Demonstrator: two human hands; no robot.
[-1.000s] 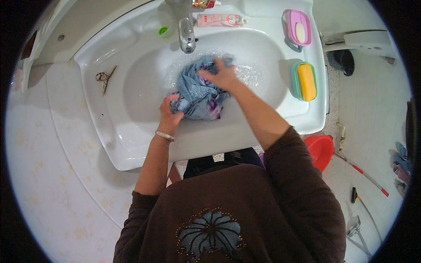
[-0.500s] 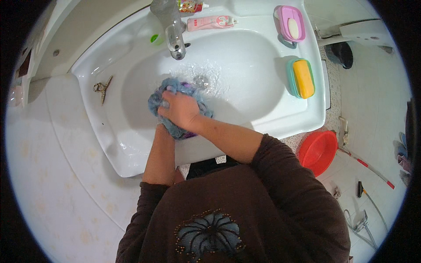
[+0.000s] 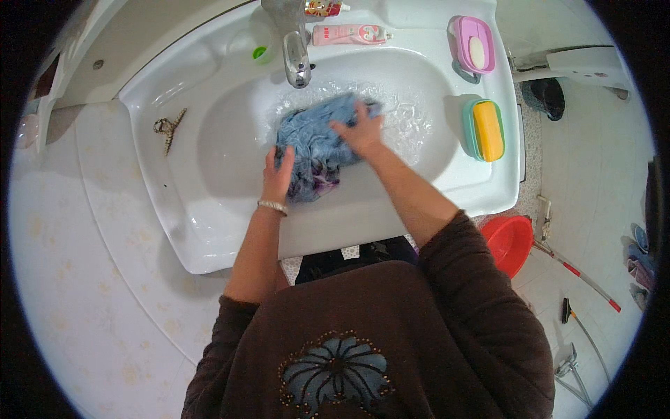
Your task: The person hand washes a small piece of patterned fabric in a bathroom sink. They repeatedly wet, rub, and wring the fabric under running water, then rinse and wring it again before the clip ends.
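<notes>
A wet blue garment or cloth (image 3: 319,133) with purple and dark patches lies loosely spread in the white washbasin (image 3: 230,140). At its left edge, my left hand (image 3: 278,174) has a dark fold between thumb and fingers. My right hand (image 3: 361,133) rests on the upper right part, thumb and fingers spread, slightly blurred. Above the cloth is the metal faucet (image 3: 296,63). Rippling water (image 3: 412,126) surrounds the cloth's far and right sides. The drain is hidden.
On the rim stand a pink soap dish (image 3: 486,35) with white soap, a teal dish (image 3: 473,140) with a yellow bar, a pink tube (image 3: 345,35) and a patterned hair clip (image 3: 169,131). A red basin (image 3: 508,244) is on the floor at right.
The cloth was bunched under both hands and is now spread wider, further right. My hands have moved apart, the right one up and to the right. The view has shifted slightly.
</notes>
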